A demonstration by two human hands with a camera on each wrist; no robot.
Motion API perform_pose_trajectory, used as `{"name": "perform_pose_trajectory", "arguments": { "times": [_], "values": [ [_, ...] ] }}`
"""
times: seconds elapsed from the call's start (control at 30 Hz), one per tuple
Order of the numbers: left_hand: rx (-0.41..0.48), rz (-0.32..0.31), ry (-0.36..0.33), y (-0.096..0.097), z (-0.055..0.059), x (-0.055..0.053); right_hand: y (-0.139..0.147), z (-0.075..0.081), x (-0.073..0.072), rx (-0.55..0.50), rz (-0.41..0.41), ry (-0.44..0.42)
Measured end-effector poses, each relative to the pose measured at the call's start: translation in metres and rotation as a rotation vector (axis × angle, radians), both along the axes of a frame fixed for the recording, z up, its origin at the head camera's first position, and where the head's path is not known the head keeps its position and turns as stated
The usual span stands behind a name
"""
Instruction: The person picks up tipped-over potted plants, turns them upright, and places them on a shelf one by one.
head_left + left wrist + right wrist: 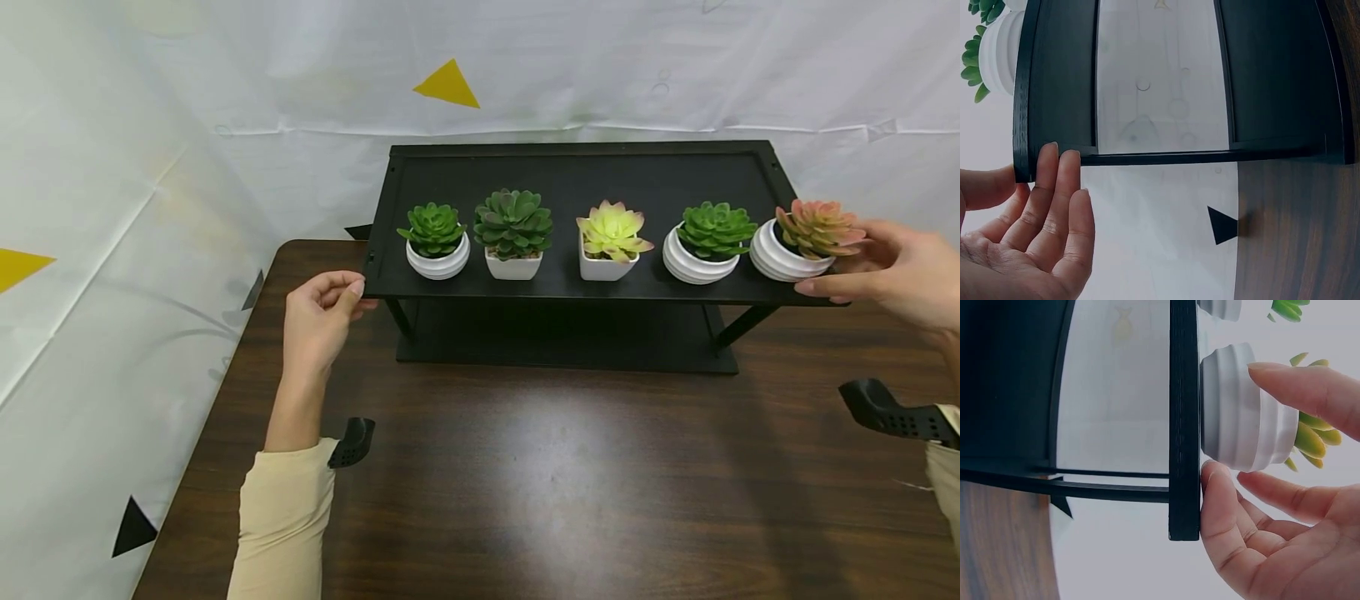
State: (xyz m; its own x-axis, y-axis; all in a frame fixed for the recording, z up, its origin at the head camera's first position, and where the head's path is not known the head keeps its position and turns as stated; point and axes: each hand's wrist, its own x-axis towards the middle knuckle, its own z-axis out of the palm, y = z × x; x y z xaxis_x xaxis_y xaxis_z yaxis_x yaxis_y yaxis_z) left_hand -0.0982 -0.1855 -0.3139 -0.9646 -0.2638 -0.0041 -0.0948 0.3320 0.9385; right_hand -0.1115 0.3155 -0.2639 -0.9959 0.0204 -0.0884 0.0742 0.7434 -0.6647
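Observation:
A black two-tier shelf (585,179) carries a row of potted artificial succulents on its top board. At its left front corner my left hand (321,315) pinches the board, thumb above and fingers (1047,169) below the edge. My right hand (911,271) holds the white ribbed round pot (783,257) of the orange-pink succulent (819,227) at the right end. In the right wrist view the thumb lies along one side of that pot (1229,406), with fingers on the other side. The pot's base is right at the board's surface.
Left of the held plant stand a green succulent (716,229) in a round pot, a yellow one (613,229) and a dark green one (513,221) in square pots, and another green one (435,229). The shelf stands on a brown wooden table (555,483) against white sheeting (315,67).

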Motion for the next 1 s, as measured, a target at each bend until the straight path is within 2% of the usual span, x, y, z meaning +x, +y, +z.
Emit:
{"name": "perform_pose_trajectory", "arguments": {
  "times": [0.37, 0.63, 0.77, 0.83, 1.0],
  "values": [
    [-0.016, 0.006, -0.015, 0.002, 0.002, 0.001, 0.000, -0.008, 0.010, -0.021, -0.056, 0.029],
    [-0.036, -0.005, -0.038, 0.003, 0.003, 0.001, 0.001, -0.014, 0.021, -0.140, -0.076, 0.076],
    [-0.031, -0.014, -0.062, 0.004, 0.005, 0.003, -0.001, -0.016, 0.025, -0.149, -0.051, 0.084],
    [-0.027, -0.020, -0.070, 0.004, 0.006, 0.004, -0.003, -0.017, 0.027, -0.120, -0.043, 0.085],
    [-0.011, -0.026, -0.070, 0.005, 0.008, 0.011, -0.008, -0.020, 0.036, -0.107, -0.027, 0.083]
  ]
}}
